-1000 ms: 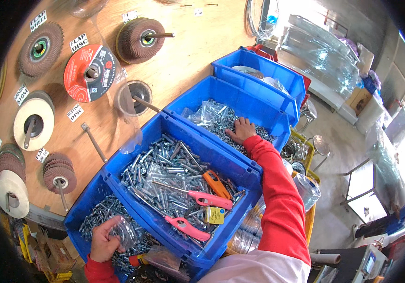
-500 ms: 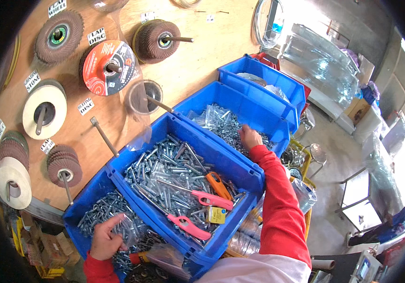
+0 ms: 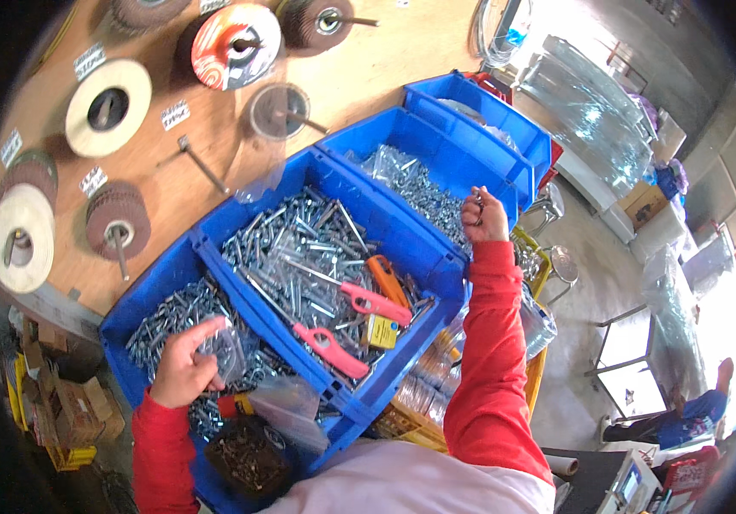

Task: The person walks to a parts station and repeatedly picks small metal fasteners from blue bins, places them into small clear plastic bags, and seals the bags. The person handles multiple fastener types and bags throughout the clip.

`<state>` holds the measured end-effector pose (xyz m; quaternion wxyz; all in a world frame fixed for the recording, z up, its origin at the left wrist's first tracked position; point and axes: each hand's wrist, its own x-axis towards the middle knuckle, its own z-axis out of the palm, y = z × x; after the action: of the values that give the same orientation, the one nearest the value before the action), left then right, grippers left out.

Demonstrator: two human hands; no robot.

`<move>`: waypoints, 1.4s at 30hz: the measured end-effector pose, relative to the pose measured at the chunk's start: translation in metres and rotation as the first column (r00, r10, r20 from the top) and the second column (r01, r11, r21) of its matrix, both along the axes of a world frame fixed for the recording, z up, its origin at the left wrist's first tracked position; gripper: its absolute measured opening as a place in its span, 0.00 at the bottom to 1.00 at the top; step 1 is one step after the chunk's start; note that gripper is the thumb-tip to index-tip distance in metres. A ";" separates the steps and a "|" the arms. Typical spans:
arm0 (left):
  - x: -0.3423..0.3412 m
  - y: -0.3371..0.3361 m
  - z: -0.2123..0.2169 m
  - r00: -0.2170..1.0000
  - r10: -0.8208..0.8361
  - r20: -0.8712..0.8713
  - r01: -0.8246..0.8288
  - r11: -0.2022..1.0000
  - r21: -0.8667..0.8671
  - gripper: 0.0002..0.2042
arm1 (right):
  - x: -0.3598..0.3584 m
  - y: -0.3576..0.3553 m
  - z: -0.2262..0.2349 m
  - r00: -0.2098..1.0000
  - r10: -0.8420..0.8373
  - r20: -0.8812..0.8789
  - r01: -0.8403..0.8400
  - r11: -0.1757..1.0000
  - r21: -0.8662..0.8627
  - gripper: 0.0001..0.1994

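Note:
My left hand [image 3: 184,367] pinches a clear plastic bag [image 3: 229,353] above the front-left blue bin [image 3: 141,334], which holds loose bolts. My right hand [image 3: 485,218] is closed and raised over the right edge of a farther blue bin [image 3: 368,128] full of small metal hardware [image 3: 415,190]. Small metal pieces show between its fingers; their exact kind is too small to tell. Between the hands, a middle blue bin [image 3: 214,231] contains bolts [image 3: 286,248], two pink gas lighters [image 3: 331,349], an orange lighter [image 3: 387,279] and a small yellow box [image 3: 379,331].
A fourth blue bin [image 3: 436,90] stands at the back. Abrasive discs and wheels [image 3: 108,109] hang on pegs along the wooden board [image 3: 214,154]; bare pegs [image 3: 205,167] jut toward the bins. A dark container [image 3: 248,454] sits near my body. Another person [image 3: 685,415] is far right.
My right hand has come up out of the small hardware, closed, and moved toward the bin's right edge. My left hand keeps the bag over the bolts. The view has shifted downward.

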<state>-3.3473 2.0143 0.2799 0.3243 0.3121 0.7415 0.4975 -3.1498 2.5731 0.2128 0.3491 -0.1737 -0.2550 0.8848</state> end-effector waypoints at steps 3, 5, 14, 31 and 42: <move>0.002 -0.001 0.003 0.999 -0.037 -0.020 0.036 0.999 -0.012 0.28 | 0.000 -0.023 0.017 0.975 -0.220 -0.015 0.216 0.968 -0.124 0.17; 0.002 -0.003 0.004 0.998 -0.054 -0.040 0.053 0.998 -0.022 0.27 | 0.007 -0.057 0.029 0.968 -0.204 -0.145 0.189 0.976 -0.108 0.21; 0.002 -0.003 0.007 0.997 -0.046 -0.055 0.045 0.999 -0.030 0.27 | -0.016 -0.273 0.063 0.928 0.104 -0.358 -0.159 0.979 -0.129 0.27; 0.001 0.000 0.002 0.996 -0.092 0.014 0.091 0.993 0.072 0.27 | -0.100 -0.382 0.106 0.840 0.200 0.505 -0.504 -0.060 0.862 0.11; -0.011 -0.004 0.004 0.984 -0.177 -0.018 0.177 0.984 -0.005 0.28 | -0.122 -0.402 0.124 0.851 0.064 0.522 -0.499 -0.212 0.840 0.17</move>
<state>-3.3578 2.0100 0.2840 0.3611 0.3807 0.7147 0.4624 -3.2716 2.1711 0.3364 0.1007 0.0829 -0.9047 0.4057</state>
